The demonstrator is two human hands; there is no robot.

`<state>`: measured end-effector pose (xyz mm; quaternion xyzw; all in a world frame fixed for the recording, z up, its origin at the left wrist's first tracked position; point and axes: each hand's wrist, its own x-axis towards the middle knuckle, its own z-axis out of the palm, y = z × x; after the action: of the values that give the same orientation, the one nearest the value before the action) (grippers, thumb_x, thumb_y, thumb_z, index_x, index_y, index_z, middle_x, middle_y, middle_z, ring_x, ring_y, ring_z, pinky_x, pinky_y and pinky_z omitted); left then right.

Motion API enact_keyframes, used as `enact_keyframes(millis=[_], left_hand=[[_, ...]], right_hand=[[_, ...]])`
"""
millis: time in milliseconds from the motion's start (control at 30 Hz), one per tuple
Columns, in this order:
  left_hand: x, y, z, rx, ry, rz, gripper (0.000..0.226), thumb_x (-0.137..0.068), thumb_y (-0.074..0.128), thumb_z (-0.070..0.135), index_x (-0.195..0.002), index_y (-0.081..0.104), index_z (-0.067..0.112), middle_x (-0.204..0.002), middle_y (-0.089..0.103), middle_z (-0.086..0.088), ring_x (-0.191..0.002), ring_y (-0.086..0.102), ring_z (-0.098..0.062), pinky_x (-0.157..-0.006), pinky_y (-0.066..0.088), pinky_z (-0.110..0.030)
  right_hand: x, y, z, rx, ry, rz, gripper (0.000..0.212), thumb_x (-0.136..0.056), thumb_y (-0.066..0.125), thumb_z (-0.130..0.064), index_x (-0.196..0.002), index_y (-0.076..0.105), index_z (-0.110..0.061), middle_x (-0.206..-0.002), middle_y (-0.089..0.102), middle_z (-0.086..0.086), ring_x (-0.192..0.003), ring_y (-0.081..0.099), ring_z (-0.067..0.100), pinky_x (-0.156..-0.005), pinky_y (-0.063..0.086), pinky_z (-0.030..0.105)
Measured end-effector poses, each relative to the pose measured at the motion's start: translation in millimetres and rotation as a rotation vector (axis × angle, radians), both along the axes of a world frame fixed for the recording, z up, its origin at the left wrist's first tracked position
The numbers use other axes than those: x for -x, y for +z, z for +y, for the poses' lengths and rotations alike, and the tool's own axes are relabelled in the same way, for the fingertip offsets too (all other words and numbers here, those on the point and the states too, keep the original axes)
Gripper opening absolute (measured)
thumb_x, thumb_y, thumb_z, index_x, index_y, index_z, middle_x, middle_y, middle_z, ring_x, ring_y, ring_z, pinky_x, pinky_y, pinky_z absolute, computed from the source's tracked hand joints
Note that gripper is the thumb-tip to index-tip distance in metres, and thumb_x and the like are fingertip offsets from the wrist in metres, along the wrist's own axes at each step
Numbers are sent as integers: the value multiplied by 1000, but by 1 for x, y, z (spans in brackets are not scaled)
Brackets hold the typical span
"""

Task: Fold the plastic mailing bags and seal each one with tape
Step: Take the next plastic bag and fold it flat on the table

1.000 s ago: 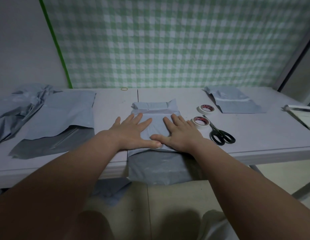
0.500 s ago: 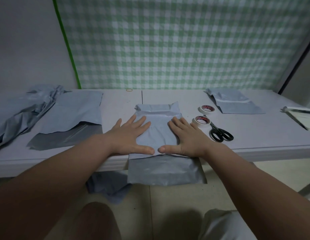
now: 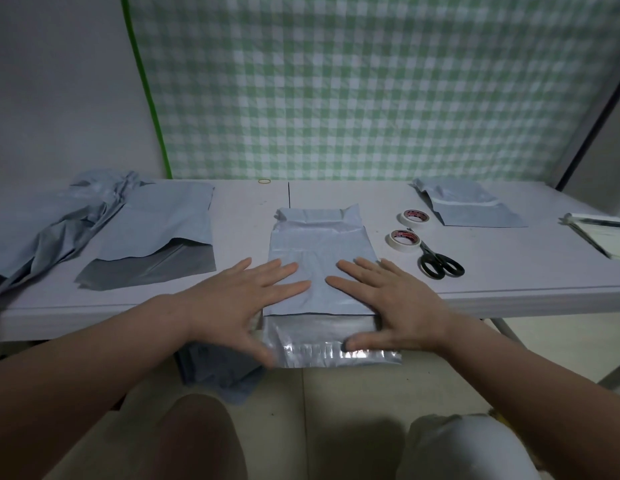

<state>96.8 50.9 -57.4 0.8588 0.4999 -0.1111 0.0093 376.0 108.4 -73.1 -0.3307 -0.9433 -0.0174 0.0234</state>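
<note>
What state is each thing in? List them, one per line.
centre bag: far end folded, flap hanging off the table edge.
left hand: open, resting on centre bag.
right hand: open, resting on centre bag.
left bag: unfolded, flap open.
right bag: folded.
tape rolls: lying flat.
scissors: shut, on table.

cam: head-worn, wide-angle | faces: forward and down across bench (image 3: 509, 275) to checked backdrop (image 3: 370, 91) | range: close, at bench's near edge | bottom: knees (image 3: 204, 441), floor (image 3: 336, 393)

red print on tape rolls (image 3: 403, 240), seemingly illegible
</note>
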Motion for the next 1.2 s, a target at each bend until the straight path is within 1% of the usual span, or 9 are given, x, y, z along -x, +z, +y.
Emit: enact_keyframes(millis=[133,233,400,533,633,733,900,1033,1200], left_hand=[[3,-2,-1,-121,-43,115,114,-81,63,56,-125,-42,53,-147,-34,15,-144,-17,-8,-116,-4,-35],[1,-13,-4,-227,-61,-23,79,-89,30,58,-122,-42,58,-158,-10,9,-148,3,-16,-113,2,-33],[1,-17,-3,-144,7,-192,57,-79,-3,54,-135,-14,60,-152,-4,19,-143,0,-7,-116,-1,-32],[0,-9,-1,-21,81,-502,80,-81,-5,76,-139,39,43,-150,23,27,-139,9,11,-118,0,-22],[-8,0,-3,40,241,-862,40,-92,26,54,-89,65,42,-98,61,38,-95,51,20,-101,32,-17],[-15,2,7,-21,466,-1156,49,-96,49,42,-63,56,7,-61,52,4,-59,48,-6,-61,34,-25],[-35,2,29,-303,712,-1086,42,-98,45,26,-61,31,14,-60,32,-2,-54,30,-13,-50,20,-28],[-48,-1,38,-468,842,-834,43,-98,39,25,-59,29,13,-57,36,-1,-52,31,-12,-48,19,-32],[-55,-10,41,-554,879,-649,38,-98,37,28,-62,31,20,-62,39,4,-62,42,-21,-48,18,-31]], right_hand=[[-16,-1,5,-57,79,-106,121,-59,59,-81,-151,-2,-33,-159,-7,-5,-145,-8,15,-114,-6,32],[-26,-2,7,-106,81,-190,128,-61,79,-57,-149,-12,-34,-157,-17,-8,-144,-14,12,-117,-5,32],[-29,-11,10,-173,111,-34,115,-64,85,-30,-151,9,-31,-159,12,0,-145,17,21,-116,21,38],[-27,-8,6,36,48,252,71,-83,70,-21,-143,36,-37,-153,27,-12,-141,22,4,-116,18,26],[-19,0,3,243,-118,525,39,-86,67,-14,-122,63,-30,-129,53,-20,-125,44,-4,-105,32,16],[-2,11,1,451,-360,845,17,-87,66,-24,-75,71,-13,-66,63,-14,-66,56,-2,-65,43,19],[23,8,12,419,-612,1102,39,-88,59,-37,-75,61,1,-66,57,9,-64,48,16,-61,39,33],[35,9,17,146,-778,904,37,-90,52,-31,-61,45,-8,-53,44,2,-55,42,19,-51,29,31],[44,6,22,-33,-782,709,26,-95,46,-32,-78,56,-14,-74,60,7,-78,55,32,-60,37,34]])
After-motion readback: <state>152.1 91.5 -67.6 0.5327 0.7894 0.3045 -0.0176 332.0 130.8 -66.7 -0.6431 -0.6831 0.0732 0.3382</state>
